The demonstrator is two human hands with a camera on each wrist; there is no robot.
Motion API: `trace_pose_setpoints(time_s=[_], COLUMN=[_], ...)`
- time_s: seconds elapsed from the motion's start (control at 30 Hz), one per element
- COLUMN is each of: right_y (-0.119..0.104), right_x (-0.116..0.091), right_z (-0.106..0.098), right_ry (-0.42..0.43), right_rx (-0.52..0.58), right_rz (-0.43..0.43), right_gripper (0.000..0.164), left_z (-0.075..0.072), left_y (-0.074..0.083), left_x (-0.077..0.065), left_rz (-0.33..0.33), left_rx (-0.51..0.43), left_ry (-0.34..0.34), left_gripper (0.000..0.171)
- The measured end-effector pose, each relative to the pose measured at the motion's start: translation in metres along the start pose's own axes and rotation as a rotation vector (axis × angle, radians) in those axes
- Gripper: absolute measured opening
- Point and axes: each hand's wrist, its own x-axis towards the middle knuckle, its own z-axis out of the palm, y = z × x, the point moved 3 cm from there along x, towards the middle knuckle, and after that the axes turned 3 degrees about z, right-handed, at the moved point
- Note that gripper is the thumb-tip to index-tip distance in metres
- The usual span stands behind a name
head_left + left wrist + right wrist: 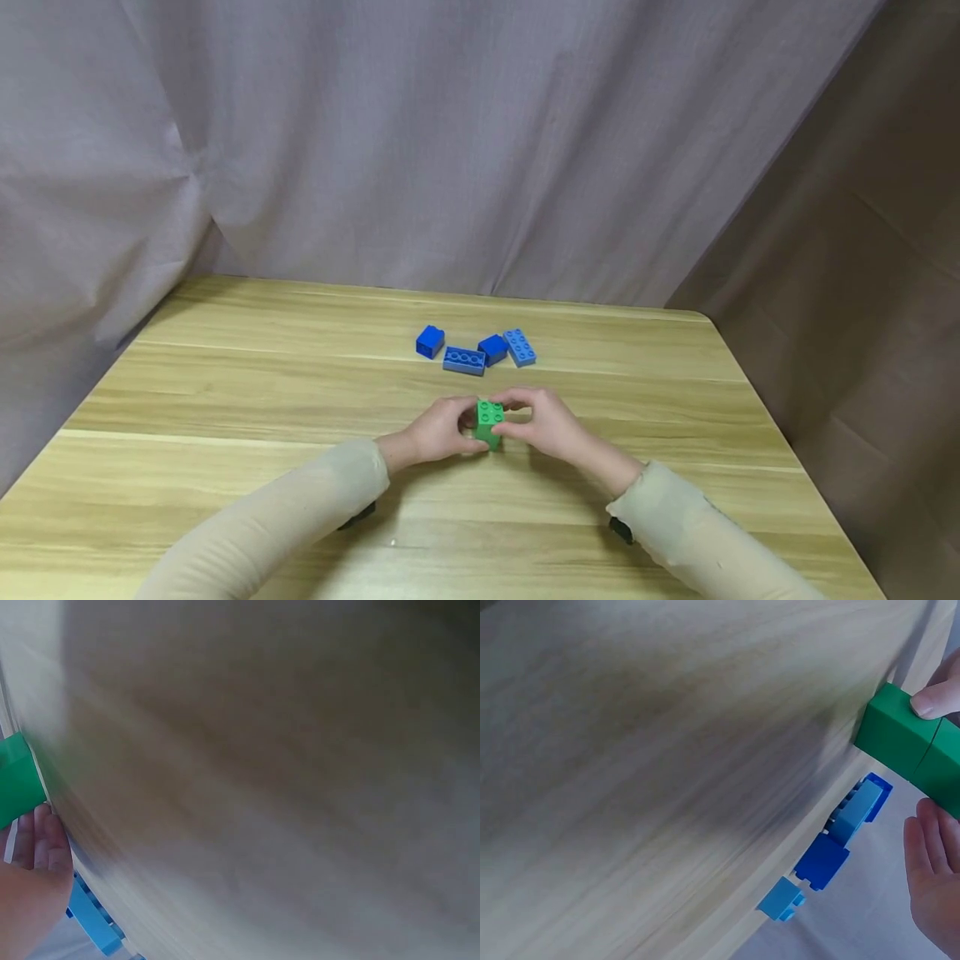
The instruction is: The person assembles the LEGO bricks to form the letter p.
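Two green toy building bricks, one on top of the other, stand between the hands. The upper brick [941,772] has studs facing up in the head view, and a thin seam parts it from the lower brick [894,729] in the right wrist view. My left hand [435,429] grips the lower brick, thumb on its near face. From the other side my right hand [551,427] holds the upper brick between thumb and fingers. Whether the lower brick touches the table cannot be told.
Beyond the hands on the wooden table [225,375] lie a dark blue brick [430,342], a lighter blue brick [463,362] showing its hollow underside, another dark blue brick [492,350] and a light blue brick [520,347] with studs up. A grey curtain [450,150] hangs behind.
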Motion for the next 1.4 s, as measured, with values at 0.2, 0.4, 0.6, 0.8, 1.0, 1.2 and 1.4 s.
trace_pose_setpoints(time_s=[0.2, 0.4, 0.6, 0.8, 1.0, 1.2, 1.4], right_y=[0.001, 0.000, 0.000, 0.003, 0.016, 0.039, 0.059], right_x=[0.001, 0.002, 0.002, 0.004, 0.014, 0.037, 0.057], right_z=[0.001, 0.002, 0.002, 0.002, -0.015, -0.041, -0.050], right_ry=[0.002, -0.004, -0.016, -0.063, 0.029, 0.225, 0.231], right_rx=[0.008, -0.005, -0.004, 0.056, 0.138, 0.139, 0.144], right_rz=[0.008, 0.012, 0.013, 0.013, 0.086, 0.252, 0.412], right_gripper=[0.036, 0.036, 0.035, 0.038, 0.041, 0.042, 0.051], left_z=[-0.001, -0.005, -0.007, -0.006, -0.006, -0.006, -0.006], left_y=[-0.001, 0.003, 0.006, 0.005, 0.005, 0.006, 0.005], left_x=[-0.001, -0.003, -0.004, -0.003, -0.001, 0.001, 0.000], left_rz=[-0.009, 0.002, 0.023, -0.004, -0.007, -0.011, -0.027], left_rx=[0.023, 0.021, 0.018, 0.012, 0.029, 0.040, 0.035], left_ry=[-0.005, 0.000, 0.005, -0.005, -0.005, -0.004, -0.012], left_gripper=[0.040, 0.039, 0.031, 0.031, 0.027, 0.027, 0.029])
